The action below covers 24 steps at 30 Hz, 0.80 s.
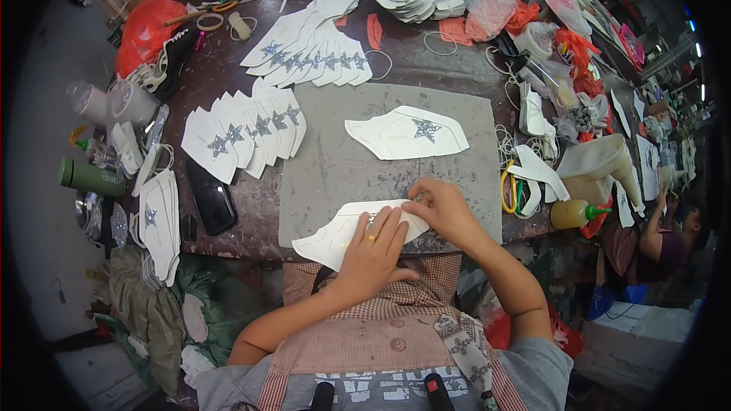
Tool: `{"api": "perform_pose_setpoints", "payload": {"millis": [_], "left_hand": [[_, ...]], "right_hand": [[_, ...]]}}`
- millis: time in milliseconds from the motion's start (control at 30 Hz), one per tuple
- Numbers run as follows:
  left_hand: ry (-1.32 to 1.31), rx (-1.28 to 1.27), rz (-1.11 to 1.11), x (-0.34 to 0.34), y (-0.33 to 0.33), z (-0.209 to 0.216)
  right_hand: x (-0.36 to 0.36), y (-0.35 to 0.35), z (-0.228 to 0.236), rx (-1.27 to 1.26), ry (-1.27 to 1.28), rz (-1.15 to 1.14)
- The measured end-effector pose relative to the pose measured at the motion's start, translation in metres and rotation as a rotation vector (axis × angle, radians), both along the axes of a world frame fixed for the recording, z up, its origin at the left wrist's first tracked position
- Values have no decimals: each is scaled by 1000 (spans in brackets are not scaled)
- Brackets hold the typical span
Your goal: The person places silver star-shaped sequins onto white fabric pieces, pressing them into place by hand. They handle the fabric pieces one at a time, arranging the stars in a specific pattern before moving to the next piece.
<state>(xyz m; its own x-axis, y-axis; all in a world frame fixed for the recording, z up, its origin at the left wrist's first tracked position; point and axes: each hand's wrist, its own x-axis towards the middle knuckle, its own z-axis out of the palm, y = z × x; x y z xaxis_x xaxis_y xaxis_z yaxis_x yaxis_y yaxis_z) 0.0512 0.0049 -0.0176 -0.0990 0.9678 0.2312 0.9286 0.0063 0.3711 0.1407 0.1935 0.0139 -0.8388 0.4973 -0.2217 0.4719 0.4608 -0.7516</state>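
Note:
A white shoe upper piece [329,234] lies at the near edge of the grey mat [320,144]. My left hand [370,253] rests flat on it with straight fingers, covering most of its middle; a ring shows on one finger. At the piece's right end my right hand [445,215] is closed, thumb and forefinger pinched at the upper edge. Whatever small thing may sit between those fingertips is too small to make out. Farther up the mat lies another white upper piece [396,133], flat, with a glittery silver star [426,131] toward its right.
Fanned white star pieces [255,133] lie left of the mat, with more [304,53] beyond. A dark phone [211,202] and green bottle [91,176] are at left. Yellow-handled scissors [509,186], a glue bottle [575,214] and a foot-shaped form [601,164] stand at right.

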Motion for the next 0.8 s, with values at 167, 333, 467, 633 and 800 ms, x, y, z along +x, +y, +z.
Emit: {"api": "perform_pose_setpoints", "payload": {"millis": [167, 333, 467, 633, 800], "left_hand": [[-36, -88, -30, -3, -2, -4], [45, -113, 9, 2, 2, 1], [39, -111, 27, 4, 9, 8], [-153, 51, 195, -26, 3, 17], [-187, -76, 399, -39, -30, 30]], "right_hand": [[40, -5, -8, -493, 125, -226], [42, -7, -11, -474, 110, -241], [38, -10, -11, -114, 47, -64], [44, -11, 8, 335, 115, 148], [51, -29, -21, 125, 304, 20]]}}
